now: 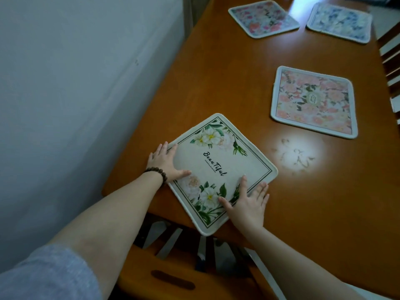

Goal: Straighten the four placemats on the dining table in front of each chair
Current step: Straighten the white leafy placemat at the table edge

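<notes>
- Both hands pressed flat, fingers straight, on the cream placemat [220,167]: left hand [165,164] at its left edge, right hand [249,202] at its near-right edge
- That mat sat skewed like a diamond, one corner overhanging the tabletop [216,83]
- Three floral placemats lay farther off
</notes>
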